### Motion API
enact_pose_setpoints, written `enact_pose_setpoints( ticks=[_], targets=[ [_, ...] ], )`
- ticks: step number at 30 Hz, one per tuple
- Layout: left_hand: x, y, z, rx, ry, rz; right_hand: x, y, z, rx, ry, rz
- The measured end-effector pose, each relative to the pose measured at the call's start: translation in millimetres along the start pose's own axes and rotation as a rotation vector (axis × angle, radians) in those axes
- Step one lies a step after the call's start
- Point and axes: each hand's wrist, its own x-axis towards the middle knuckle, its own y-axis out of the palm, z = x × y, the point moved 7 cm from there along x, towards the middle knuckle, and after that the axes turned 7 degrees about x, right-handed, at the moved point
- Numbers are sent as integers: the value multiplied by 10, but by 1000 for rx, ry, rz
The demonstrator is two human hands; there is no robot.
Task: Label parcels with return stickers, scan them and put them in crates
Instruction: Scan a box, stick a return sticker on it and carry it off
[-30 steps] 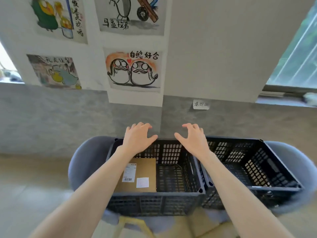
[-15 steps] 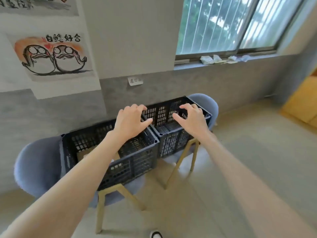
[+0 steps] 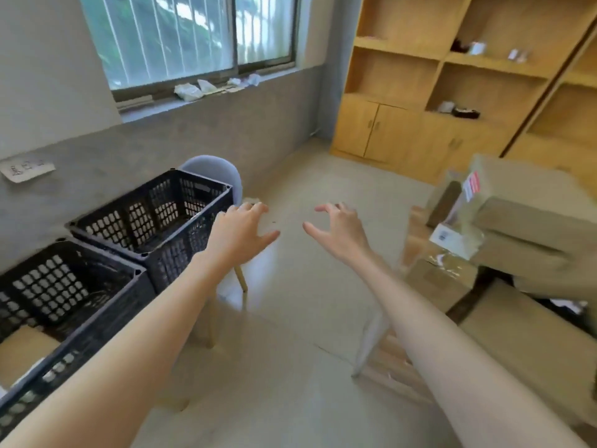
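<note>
Two black perforated plastic crates (image 3: 151, 218) (image 3: 61, 295) are standing side by side. One brown cardboard parcel (image 3: 24, 352) is lying inside the nearer crate. Two bare hands (image 3: 240, 231) (image 3: 339, 231) are showing.

Both forearms were bare to the frame's edge; left hand (image 3: 240, 229) and right hand (image 3: 342, 228) wore no gloves

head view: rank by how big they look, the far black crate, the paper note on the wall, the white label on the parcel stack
1. far black crate, largest by far.
2 and 3. paper note and white label: they look about alike, and the label is blurred and nearer the camera, so no firm ranking.
</note>
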Motion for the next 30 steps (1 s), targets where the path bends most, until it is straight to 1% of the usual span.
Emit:
enact_pose_setpoints(
  ticks=[4, 7, 11, 15, 18, 24, 30],
  targets=[
    [226, 68, -867, -75, 123, 13, -251, -600, -604, -40, 111, -102],
    [313, 46, -1661, -101, 255, -8, -480, -1112, -1050, -82, 176, -193],
    [319, 20, -2727, -133, 398, -17, -878, -1829, -1679, -78, 244, -299],
    [256, 92, -3754, -131, 505, -9, -1372, -2527, -2364, -95, 317, -393],
    [153, 174, -4513, -145, 552, 14, -1797, -2990, -2893, -92, 351, -421],
    [-132, 253, -6014, -184, 655, 28, -2597, -3908, -3837, -161, 452, -466],
    [-306, 461, -7143, -177, 759, 69, -3158, -4529, -4594, -171, 538, -515]
  ],
)
